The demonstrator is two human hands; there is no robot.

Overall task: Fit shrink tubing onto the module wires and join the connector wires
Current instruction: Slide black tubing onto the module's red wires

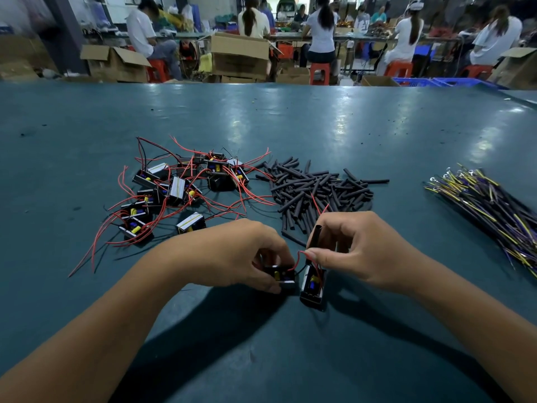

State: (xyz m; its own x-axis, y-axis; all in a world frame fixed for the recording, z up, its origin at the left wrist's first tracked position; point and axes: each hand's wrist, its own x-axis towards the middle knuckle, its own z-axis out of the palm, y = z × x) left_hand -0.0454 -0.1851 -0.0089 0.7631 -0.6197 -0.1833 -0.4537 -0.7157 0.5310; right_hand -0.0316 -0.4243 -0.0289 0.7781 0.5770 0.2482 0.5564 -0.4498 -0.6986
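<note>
My left hand (244, 254) grips a small black module (283, 279) against the table, its red wire curving up to the right. My right hand (357, 251) pinches a black shrink tube (315, 235) together with thin red wires that stick up past it. A second module (312, 287) lies upright just below my right thumb. Behind my left hand lies a heap of modules with red and black wires (180, 193). A pile of cut black shrink tubes (316, 193) sits behind my right hand.
A bundle of yellow, purple and black connector wires (488, 205) lies at the right. The work surface is a dark green table (261, 359). Beyond its far edge, several people sit on red stools among cardboard boxes (238, 56).
</note>
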